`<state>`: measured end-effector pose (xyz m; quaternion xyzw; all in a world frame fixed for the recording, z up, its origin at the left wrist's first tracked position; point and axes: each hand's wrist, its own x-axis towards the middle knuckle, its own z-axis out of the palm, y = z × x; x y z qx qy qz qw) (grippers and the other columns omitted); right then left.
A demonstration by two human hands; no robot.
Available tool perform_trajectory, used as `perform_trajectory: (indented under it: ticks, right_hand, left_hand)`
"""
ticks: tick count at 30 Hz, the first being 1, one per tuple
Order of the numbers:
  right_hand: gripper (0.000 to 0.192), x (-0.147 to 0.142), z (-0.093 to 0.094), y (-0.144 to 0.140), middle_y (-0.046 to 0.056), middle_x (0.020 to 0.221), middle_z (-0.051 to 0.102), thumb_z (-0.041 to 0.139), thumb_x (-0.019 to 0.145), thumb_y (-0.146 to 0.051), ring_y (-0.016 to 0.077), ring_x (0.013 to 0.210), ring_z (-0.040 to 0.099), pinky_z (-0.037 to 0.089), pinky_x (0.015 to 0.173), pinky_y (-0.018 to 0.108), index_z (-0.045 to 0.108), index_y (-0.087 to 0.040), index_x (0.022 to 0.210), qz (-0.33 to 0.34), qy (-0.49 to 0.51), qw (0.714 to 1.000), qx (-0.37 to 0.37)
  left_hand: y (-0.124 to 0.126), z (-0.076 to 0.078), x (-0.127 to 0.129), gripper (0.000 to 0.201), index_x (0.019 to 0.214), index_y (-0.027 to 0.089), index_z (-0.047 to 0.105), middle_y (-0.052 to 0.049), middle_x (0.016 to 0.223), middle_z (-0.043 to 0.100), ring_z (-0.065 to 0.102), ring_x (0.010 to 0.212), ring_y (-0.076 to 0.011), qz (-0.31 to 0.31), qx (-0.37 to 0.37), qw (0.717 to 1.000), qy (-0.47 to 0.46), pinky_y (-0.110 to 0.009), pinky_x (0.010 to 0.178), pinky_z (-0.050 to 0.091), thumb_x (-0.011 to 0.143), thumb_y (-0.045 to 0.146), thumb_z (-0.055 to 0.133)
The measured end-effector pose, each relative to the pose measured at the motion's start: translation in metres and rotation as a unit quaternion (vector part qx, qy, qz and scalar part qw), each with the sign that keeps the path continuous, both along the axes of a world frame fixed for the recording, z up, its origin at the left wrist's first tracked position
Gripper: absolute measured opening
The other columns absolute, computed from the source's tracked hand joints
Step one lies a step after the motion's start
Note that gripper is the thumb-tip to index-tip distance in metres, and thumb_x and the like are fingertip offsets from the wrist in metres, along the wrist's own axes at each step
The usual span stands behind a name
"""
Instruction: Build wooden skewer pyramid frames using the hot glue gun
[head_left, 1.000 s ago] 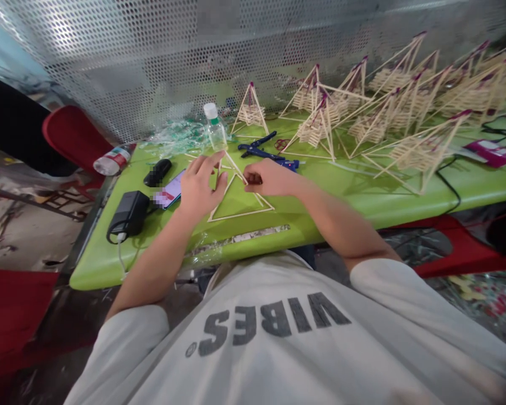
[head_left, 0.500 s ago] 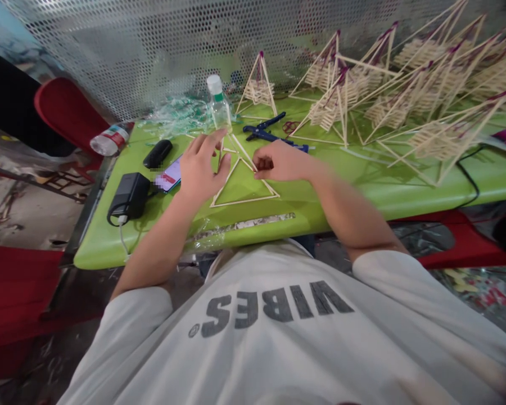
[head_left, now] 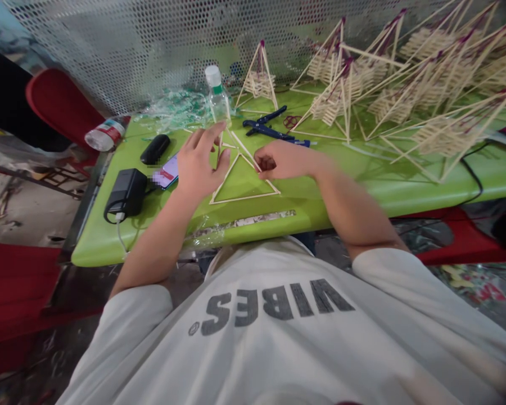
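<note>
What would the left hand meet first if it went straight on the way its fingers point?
Probably the clear bottle: the left hand points up-table past the stick triangle, though depth is unclear.

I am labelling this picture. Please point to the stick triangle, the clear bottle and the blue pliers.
stick triangle (head_left: 244, 198), head view, bottom stick.
clear bottle (head_left: 219, 104), head view, body.
blue pliers (head_left: 265, 130), head view, handle.

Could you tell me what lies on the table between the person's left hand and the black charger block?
In the head view, a phone with its screen lit lies between the left hand and the black charger block, on the green table.
</note>
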<state>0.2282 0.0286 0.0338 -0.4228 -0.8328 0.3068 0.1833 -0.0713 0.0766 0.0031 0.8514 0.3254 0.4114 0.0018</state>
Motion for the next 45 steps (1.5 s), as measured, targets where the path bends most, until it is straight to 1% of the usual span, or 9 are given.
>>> perform_trajectory:
  ticks: [5, 8, 13, 17, 22, 30, 33, 41, 45]
  right_hand:
    - [0.022, 0.001, 0.0, 0.001, 0.0, 0.077, 0.072, 0.095, 0.09, -0.021, 0.0197, 0.069, 0.064, 0.049, 0.076, 0.041, 0.074, -0.024, 0.084, -0.001, 0.002, 1.0, -0.002]
    - [0.018, 0.002, -0.003, 0.004, 0.0, 0.077, 0.074, 0.092, 0.09, -0.022, 0.0205, 0.07, 0.065, 0.048, 0.074, 0.041, 0.075, -0.025, 0.084, 0.012, -0.001, 1.0, 0.003]
    - [0.017, 0.003, -0.009, 0.006, 0.001, 0.08, 0.076, 0.093, 0.09, -0.023, 0.0214, 0.073, 0.066, 0.046, 0.075, 0.041, 0.077, -0.026, 0.086, 0.018, -0.006, 1.0, 0.021]
    - [0.018, 0.003, -0.004, 0.004, 0.001, 0.081, 0.076, 0.091, 0.09, -0.021, 0.0205, 0.072, 0.064, 0.045, 0.075, 0.04, 0.074, -0.025, 0.085, 0.011, -0.021, 1.0, 0.015]
    - [0.013, 0.003, 0.001, 0.003, 0.001, 0.085, 0.077, 0.085, 0.095, -0.027, 0.0195, 0.076, 0.065, 0.044, 0.076, 0.038, 0.074, -0.022, 0.091, 0.019, -0.038, 0.999, -0.014]
    - [0.02, 0.005, 0.001, 0.004, 0.002, 0.084, 0.074, 0.088, 0.093, -0.031, 0.019, 0.075, 0.061, 0.039, 0.077, 0.036, 0.07, -0.021, 0.089, 0.013, -0.037, 0.999, -0.02]
    - [0.016, 0.005, 0.003, 0.003, 0.001, 0.084, 0.074, 0.086, 0.093, -0.028, 0.018, 0.075, 0.061, 0.04, 0.077, 0.036, 0.072, -0.02, 0.089, 0.018, -0.038, 0.999, -0.018]
    - [0.016, 0.005, 0.005, 0.004, 0.001, 0.081, 0.074, 0.084, 0.092, -0.03, 0.0179, 0.075, 0.063, 0.041, 0.075, 0.035, 0.073, -0.02, 0.087, 0.023, -0.026, 0.999, -0.037]
    - [0.016, 0.008, 0.003, 0.005, 0.001, 0.083, 0.076, 0.085, 0.092, -0.032, 0.0183, 0.076, 0.064, 0.043, 0.075, 0.035, 0.074, -0.02, 0.088, 0.028, -0.025, 0.999, -0.029]
  left_hand:
    - [-0.002, 0.002, 0.001, 0.057, 0.166, 0.035, 0.065, -0.011, 0.121, 0.081, 0.078, 0.109, -0.0315, 0.006, 0.024, 1.0, 0.013, -0.052, 0.104, 0.068, 0.114, 0.058, 0.062]
    - [-0.003, 0.001, 0.002, 0.057, 0.167, 0.034, 0.064, -0.012, 0.119, 0.081, 0.079, 0.11, -0.0325, 0.005, 0.035, 0.999, 0.024, -0.053, 0.104, 0.067, 0.115, 0.056, 0.059]
    - [-0.003, 0.001, 0.003, 0.057, 0.168, 0.035, 0.063, -0.012, 0.12, 0.08, 0.078, 0.108, -0.0329, 0.004, 0.03, 0.999, 0.036, -0.053, 0.102, 0.066, 0.115, 0.055, 0.06]
    - [-0.003, 0.001, 0.003, 0.056, 0.169, 0.033, 0.063, -0.011, 0.118, 0.081, 0.077, 0.105, -0.032, -0.005, 0.049, 0.998, 0.029, -0.052, 0.1, 0.064, 0.115, 0.048, 0.058]
    - [-0.004, 0.001, 0.003, 0.057, 0.169, 0.029, 0.065, -0.011, 0.116, 0.08, 0.075, 0.105, -0.0306, -0.017, 0.051, 0.998, 0.033, -0.05, 0.1, 0.063, 0.114, 0.046, 0.06]
    - [-0.007, 0.002, 0.004, 0.058, 0.17, 0.027, 0.067, -0.011, 0.115, 0.08, 0.074, 0.105, -0.0313, -0.021, 0.052, 0.997, 0.043, -0.052, 0.102, 0.061, 0.113, 0.042, 0.059]
    - [-0.007, 0.001, 0.004, 0.059, 0.169, 0.026, 0.068, -0.011, 0.115, 0.081, 0.075, 0.106, -0.0312, -0.023, 0.051, 0.998, 0.042, -0.051, 0.102, 0.061, 0.112, 0.04, 0.061]
    - [-0.006, 0.0, 0.006, 0.058, 0.17, 0.024, 0.068, -0.011, 0.112, 0.08, 0.074, 0.102, -0.0305, -0.018, 0.095, 0.994, 0.044, -0.051, 0.099, 0.062, 0.116, 0.04, 0.057]
    - [-0.007, 0.0, 0.005, 0.059, 0.171, 0.024, 0.067, -0.012, 0.111, 0.078, 0.073, 0.105, -0.0321, -0.013, 0.087, 0.994, 0.062, -0.052, 0.101, 0.061, 0.116, 0.04, 0.055]
